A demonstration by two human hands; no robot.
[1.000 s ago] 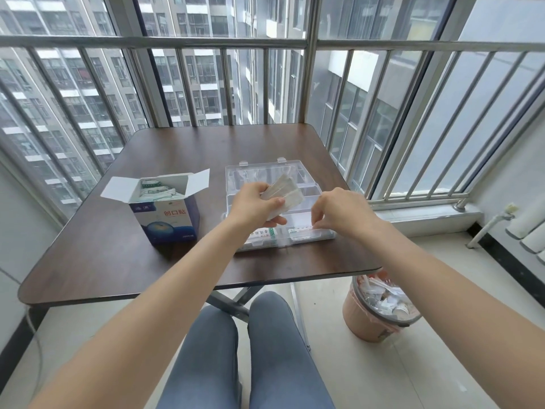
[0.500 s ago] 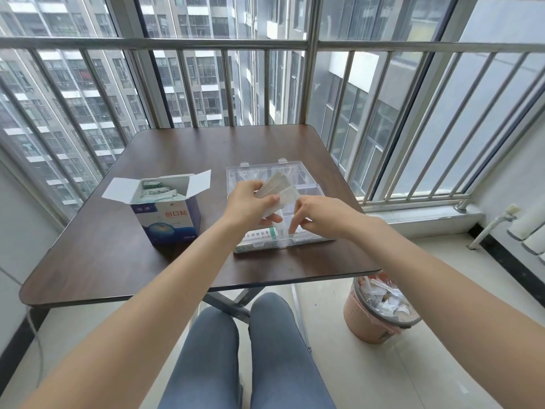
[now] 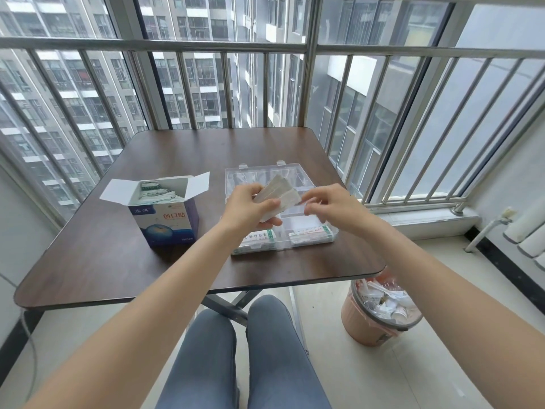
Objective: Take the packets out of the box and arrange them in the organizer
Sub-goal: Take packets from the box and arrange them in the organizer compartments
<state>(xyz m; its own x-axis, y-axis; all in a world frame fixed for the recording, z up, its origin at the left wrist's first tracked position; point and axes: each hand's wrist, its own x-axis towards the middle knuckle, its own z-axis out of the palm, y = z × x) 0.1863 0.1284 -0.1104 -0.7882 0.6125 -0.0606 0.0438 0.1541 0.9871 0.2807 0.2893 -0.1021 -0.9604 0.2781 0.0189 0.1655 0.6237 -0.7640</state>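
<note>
Behind the left hand and the fan of packets it grips, hidden: the middle compartments of the clear organizer, and the near ends of those packets inside the palm. Too blurred to tell whether the right hand fingertips pinch the packets' right edge or only touch it. Too small to count: packets left in the open box; too small to read: print on packets in the organizer's near compartments; cut off by the frame's lower edge: both forearms and the knees.
</note>
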